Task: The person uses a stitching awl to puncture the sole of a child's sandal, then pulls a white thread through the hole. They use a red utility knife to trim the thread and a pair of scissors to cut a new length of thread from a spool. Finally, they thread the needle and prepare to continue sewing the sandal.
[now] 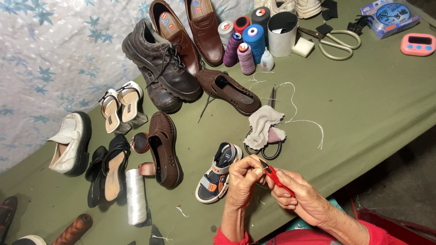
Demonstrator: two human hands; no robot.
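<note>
1. At the lower centre of the green table (372, 118), a small red-handled cutter (274, 178) is gripped in the right hand (302, 197), fingers closed round its handle, the dark tip pointing up and left.
2. The tip of the cutter is met by the left hand (243, 179), whose fingertips are pinched together against it; whether anything is held between them cannot be told.
3. Just beside the left hand, a small child's sandal (219, 172) in blue, grey and orange is laid on the table.
4. Near above the hands, black-handled scissors (265, 147) are partly covered by a pale rag (263, 127); loose white thread (299, 119) is trailed beside them.
5. To the left, a brown woven shoe (164, 149) and a white thread spool (136, 196) are placed.
6. Well apart, at the far edge, a dark lace-up boot (156, 63), brown loafers (190, 31) and a cluster of coloured thread cones (247, 41) are set out.
7. Large pale scissors (334, 41) and a pink timer (418, 44) are found at the far right.
</note>
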